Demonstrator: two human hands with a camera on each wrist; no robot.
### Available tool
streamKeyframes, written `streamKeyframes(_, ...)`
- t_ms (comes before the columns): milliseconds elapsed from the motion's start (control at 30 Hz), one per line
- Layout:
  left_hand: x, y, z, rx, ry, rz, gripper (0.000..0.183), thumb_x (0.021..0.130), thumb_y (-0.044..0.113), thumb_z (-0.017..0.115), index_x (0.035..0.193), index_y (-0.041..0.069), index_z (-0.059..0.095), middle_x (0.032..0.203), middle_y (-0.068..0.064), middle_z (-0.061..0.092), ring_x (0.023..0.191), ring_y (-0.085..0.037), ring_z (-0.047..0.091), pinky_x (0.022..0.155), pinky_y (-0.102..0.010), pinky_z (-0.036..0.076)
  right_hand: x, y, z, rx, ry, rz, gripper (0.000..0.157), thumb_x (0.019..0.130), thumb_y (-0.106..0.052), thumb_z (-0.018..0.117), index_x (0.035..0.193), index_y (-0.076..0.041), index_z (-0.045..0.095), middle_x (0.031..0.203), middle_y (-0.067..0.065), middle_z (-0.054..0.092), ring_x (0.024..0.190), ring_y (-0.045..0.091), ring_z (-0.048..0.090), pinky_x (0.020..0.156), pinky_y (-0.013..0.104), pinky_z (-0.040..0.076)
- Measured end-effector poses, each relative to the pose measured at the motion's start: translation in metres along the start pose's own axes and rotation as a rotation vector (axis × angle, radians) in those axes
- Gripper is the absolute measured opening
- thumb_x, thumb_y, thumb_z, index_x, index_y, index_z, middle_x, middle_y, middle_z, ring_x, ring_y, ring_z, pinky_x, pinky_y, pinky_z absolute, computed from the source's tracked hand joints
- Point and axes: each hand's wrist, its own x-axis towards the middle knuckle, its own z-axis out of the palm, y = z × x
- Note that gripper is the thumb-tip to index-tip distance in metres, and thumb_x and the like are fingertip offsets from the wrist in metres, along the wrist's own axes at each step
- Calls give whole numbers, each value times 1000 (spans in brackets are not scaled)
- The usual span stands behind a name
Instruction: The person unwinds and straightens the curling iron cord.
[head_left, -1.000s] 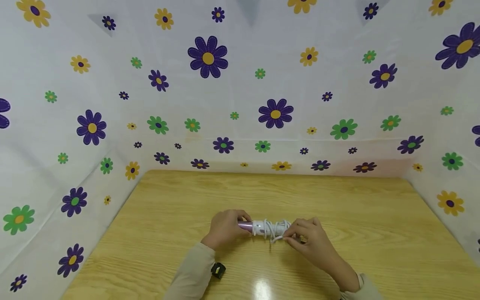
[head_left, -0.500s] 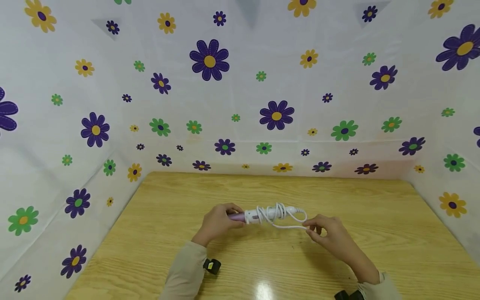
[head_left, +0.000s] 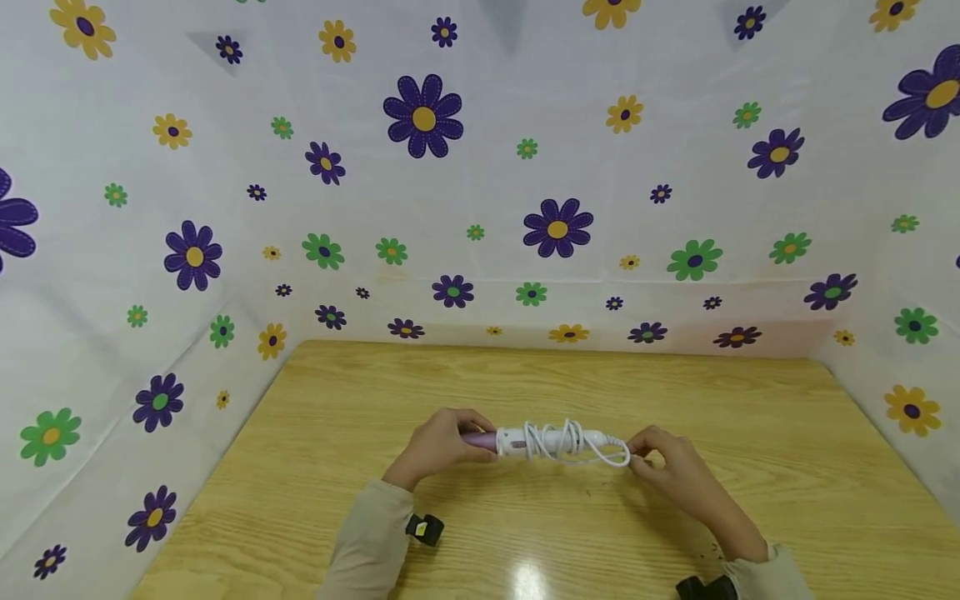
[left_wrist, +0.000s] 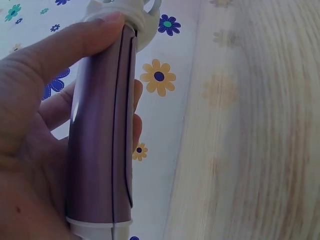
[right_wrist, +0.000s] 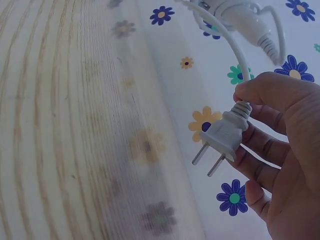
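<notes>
My left hand (head_left: 438,447) grips the purple barrel of a hair curling iron (head_left: 513,442), held level over the table. In the left wrist view the thumb lies along the shiny purple barrel (left_wrist: 95,135), and fingertips show past its far side. White power cord (head_left: 572,435) winds loosely round the white handle, with a loop beyond the handle's right end. At that loop, my right hand (head_left: 675,471) pinches the cord between thumb and fingers, just behind the two-pin plug (right_wrist: 222,137). In the right wrist view the pins point down and left.
The wood-grain table (head_left: 360,383) spreads beneath both hands. A white sheet with flowers (head_left: 480,167) stands behind and on both sides. Black wrist devices (head_left: 425,530) sit at the sleeves, and tiny dark specks (head_left: 708,552) lie near the right forearm.
My right hand has moved rightward with the cord, away from the wound coils, and a loop now shows past the handle. The left hand still holds the curling iron, shifted slightly left at first.
</notes>
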Motion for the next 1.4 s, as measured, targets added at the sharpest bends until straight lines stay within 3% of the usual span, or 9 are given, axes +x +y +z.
streamKeyframes(100, 0, 1, -1, -2, -17, 10, 32, 73, 31, 85, 101, 22, 72, 99, 0, 70, 83, -12, 61, 74, -32, 48, 0, 2, -2, 16, -18, 63, 2, 87, -6, 68, 89, -7, 67, 87, -2, 65, 78, -5, 54, 70, 27, 49)
streamKeyframes(333, -1, 0, -2, 90, -64, 47, 30, 69, 32, 87, 94, 25, 72, 90, 7, 69, 79, -10, 60, 71, -29, 47, -1, 0, -12, 41, 9, 205, 6, 93, -15, 64, 96, -10, 66, 81, -6, 62, 72, -3, 49, 69, 24, 40)
streamKeyframes(600, -3, -6, -3, 213, -18, 32, 32, 67, 37, 87, 94, 27, 72, 87, 8, 69, 75, -8, 57, 68, -30, 43, -5, 5, -33, 25, 72, 203, 9, 95, -17, 62, 100, -11, 67, 85, -6, 63, 76, -3, 50, 73, 27, 39)
streamKeyframes(900, -4, -11, -5, 213, 22, -25, 33, 71, 39, 84, 100, 25, 73, 95, 5, 71, 80, -9, 60, 71, -32, 45, -13, 22, -56, 18, 59, 146, 5, 92, -15, 65, 97, -14, 68, 88, -8, 62, 78, -3, 50, 70, 26, 35)
streamKeyframes(1067, -5, -13, -11, 177, 58, -68, 36, 74, 36, 82, 105, 21, 73, 99, 1, 70, 82, -12, 60, 71, -32, 44, -17, 26, -63, 50, 2, 168, 5, 92, -15, 65, 95, -13, 67, 90, -5, 61, 80, -2, 52, 71, 31, 30)
streamKeyframes(1233, -4, -15, -15, 162, 79, -87, 38, 73, 39, 83, 105, 22, 73, 96, 1, 70, 80, -14, 59, 69, -32, 43, -19, 29, -63, 79, -100, 226, 9, 93, -20, 64, 95, -12, 67, 90, -5, 61, 80, -1, 53, 75, 37, 34)
streamKeyframes(1400, -3, -13, -17, 171, 140, -102, 35, 73, 39, 82, 103, 24, 73, 98, 1, 71, 82, -13, 60, 72, -32, 43, -21, 34, -61, 91, -197, 272, 10, 93, -21, 65, 96, -12, 66, 95, -5, 61, 79, -1, 50, 67, 29, 39)
